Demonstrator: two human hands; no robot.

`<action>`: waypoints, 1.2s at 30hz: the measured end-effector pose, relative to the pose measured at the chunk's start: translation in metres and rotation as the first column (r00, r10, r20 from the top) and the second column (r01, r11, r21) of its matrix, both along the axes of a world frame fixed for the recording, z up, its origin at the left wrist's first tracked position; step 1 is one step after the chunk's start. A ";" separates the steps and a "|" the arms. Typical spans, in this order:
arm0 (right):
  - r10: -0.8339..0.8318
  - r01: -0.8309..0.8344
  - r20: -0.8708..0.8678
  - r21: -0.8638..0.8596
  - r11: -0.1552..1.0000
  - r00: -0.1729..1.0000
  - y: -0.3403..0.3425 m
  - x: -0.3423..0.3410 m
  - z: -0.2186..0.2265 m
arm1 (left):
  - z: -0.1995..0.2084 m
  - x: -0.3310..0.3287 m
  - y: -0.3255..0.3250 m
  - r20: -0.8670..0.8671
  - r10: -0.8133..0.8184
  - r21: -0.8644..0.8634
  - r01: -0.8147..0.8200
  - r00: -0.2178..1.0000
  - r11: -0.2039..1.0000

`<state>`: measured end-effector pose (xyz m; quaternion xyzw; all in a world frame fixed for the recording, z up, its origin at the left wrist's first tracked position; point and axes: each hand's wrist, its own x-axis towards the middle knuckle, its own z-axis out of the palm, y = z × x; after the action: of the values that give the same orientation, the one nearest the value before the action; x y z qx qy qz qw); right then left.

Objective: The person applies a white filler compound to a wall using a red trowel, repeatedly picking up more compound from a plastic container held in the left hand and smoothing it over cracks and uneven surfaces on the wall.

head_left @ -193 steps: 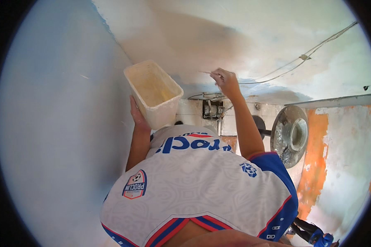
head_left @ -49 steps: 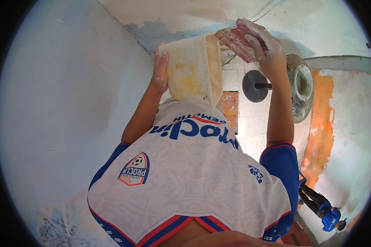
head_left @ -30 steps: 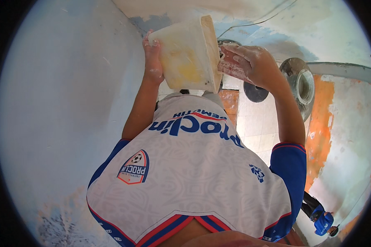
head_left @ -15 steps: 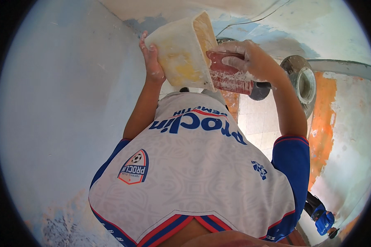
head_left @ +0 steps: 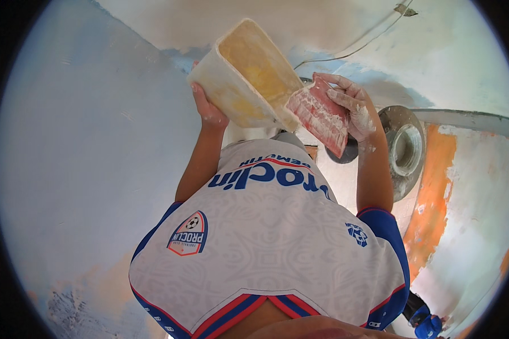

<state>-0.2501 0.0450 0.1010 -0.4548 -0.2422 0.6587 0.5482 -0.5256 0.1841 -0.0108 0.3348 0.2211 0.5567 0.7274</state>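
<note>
My left hand [head_left: 210,108] grips a rectangular off-white plastic tub [head_left: 227,93] by its left side, with the fingers partly hidden behind it. The tub is tilted, so its mouth and yellowish, smeared inside show. In my right hand [head_left: 354,106], dusted with white, is a red putty spreader [head_left: 324,114] pinched between thumb and fingers. Streaks of whitish putty coat the spreader's face. Its left edge meets the tub's near right corner, where a lump of putty clings.
A bluish-grey wall [head_left: 79,147] rises close on my left. Ahead, a thin cable [head_left: 353,52] runs along the patchy wall. A round grey container [head_left: 404,150] stands to the right, before an orange-patched wall [head_left: 432,192]. Another person in blue [head_left: 428,326] is at lower right.
The tub has turned so that its inside shows more. The spreader has swung from lying level at the tub's rim to slanting down rightward, its coated face now showing. My right arm has drawn inward.
</note>
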 end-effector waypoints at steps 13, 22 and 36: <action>-0.238 0.347 -0.521 0.121 0.930 0.819 0.005 0.631 0.013 | 0.066 0.594 0.003 -0.053 0.025 -0.169 -0.034 0.998 0.985; -0.428 0.473 -0.493 -0.038 0.880 0.758 -0.031 0.891 0.006 | 0.056 0.894 -0.053 -0.116 0.009 -0.159 -0.028 0.993 0.987; -0.884 0.890 -0.279 -0.158 0.428 0.375 -0.050 1.072 0.006 | 0.145 1.013 -0.026 -0.143 -0.090 -0.197 0.061 0.986 0.978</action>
<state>0.8217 -0.0053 0.1066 -0.3947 0.1254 0.3246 0.8504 0.4871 0.1577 0.1344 0.3124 0.3154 0.4776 0.7582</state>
